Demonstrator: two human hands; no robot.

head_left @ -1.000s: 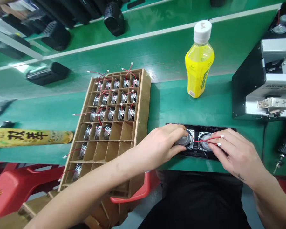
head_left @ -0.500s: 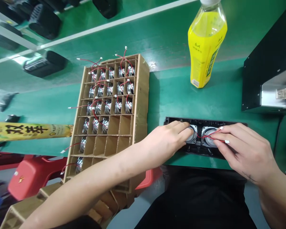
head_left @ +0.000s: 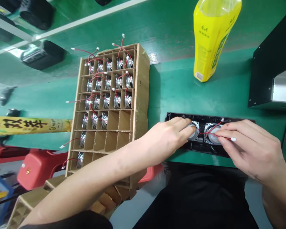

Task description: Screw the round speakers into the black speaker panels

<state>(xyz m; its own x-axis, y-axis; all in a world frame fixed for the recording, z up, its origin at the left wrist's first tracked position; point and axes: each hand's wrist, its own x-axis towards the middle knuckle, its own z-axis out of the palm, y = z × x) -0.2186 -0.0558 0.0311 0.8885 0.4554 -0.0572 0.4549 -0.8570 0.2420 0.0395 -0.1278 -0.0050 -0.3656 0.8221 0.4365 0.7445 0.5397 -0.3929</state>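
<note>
Well, red leads [head_left: 214,128] have fanned apart, likely easier to tell apart. Right hand [head_left: 256,149] grip: pinching the lower lead [head_left: 226,137]. Left hand [head_left: 166,137] on left speaker [head_left: 194,131], closure unclear. Black panel [head_left: 197,147]: right of frame, below centre.

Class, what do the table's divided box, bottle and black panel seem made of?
Divided box: dull brown cardboard, with worn edges.
Bottle: probably shiny plastic, transparent above its yellow label.
Black panel: perhaps faintly shiny plastic; its rim looks moulded.
</note>
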